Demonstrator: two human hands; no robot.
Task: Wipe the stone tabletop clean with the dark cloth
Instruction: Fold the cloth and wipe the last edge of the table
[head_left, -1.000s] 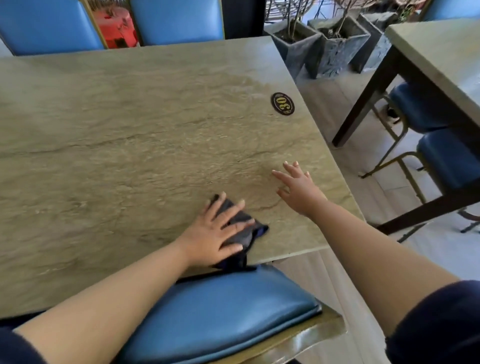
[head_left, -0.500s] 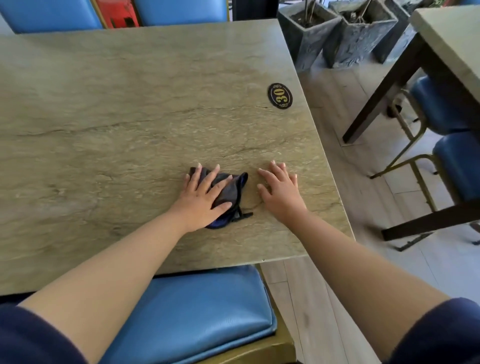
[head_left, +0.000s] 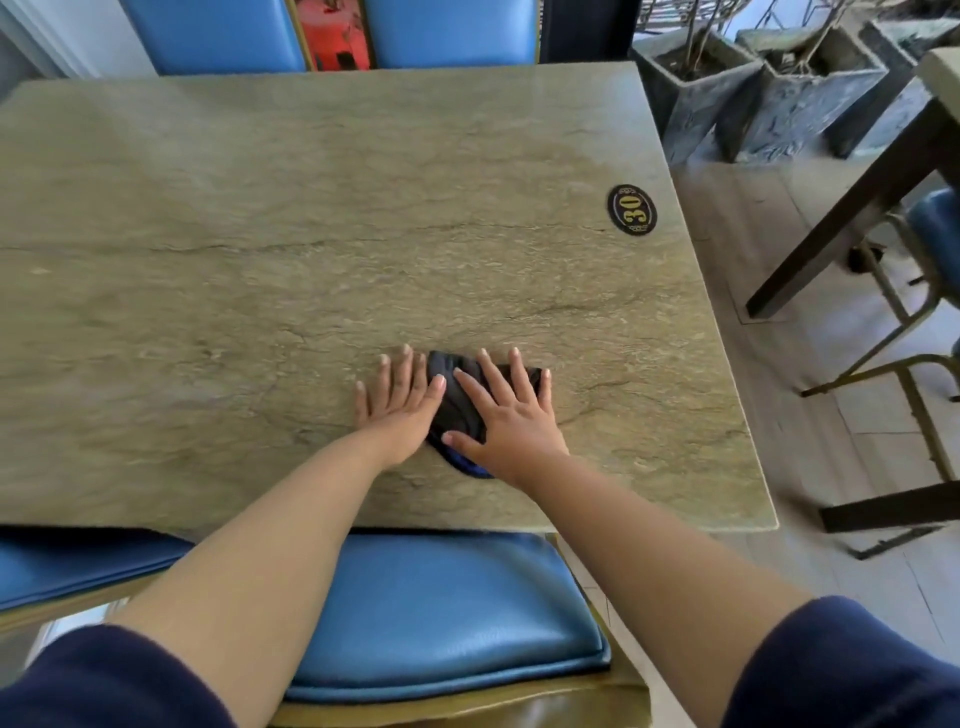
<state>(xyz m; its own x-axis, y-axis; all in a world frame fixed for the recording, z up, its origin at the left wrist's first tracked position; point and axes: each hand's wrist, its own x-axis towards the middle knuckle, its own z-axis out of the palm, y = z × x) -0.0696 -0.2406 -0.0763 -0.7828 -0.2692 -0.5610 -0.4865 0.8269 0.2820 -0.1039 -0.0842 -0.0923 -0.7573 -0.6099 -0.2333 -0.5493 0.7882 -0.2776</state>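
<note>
The dark cloth (head_left: 453, 415), with a blue edge showing, lies crumpled on the greenish stone tabletop (head_left: 260, 234) near the front edge, right of centre. My right hand (head_left: 511, 415) lies flat on top of it with spread fingers, pressing it down. My left hand (head_left: 400, 400) rests flat on the stone just left of the cloth, its thumb touching the cloth's left edge. Much of the cloth is hidden under my right palm.
An oval black plate marked 30 (head_left: 631, 210) is fixed near the table's right edge. A blue cushioned chair (head_left: 441, 613) is tucked under the front edge, with more blue chairs (head_left: 452, 31) behind. Stone planters (head_left: 696, 98) and another table's dark leg (head_left: 841, 208) stand to the right.
The cloth passed from under my left hand to under my right hand. My left hand slid off to the cloth's left side, and both hands moved farther from the front edge.
</note>
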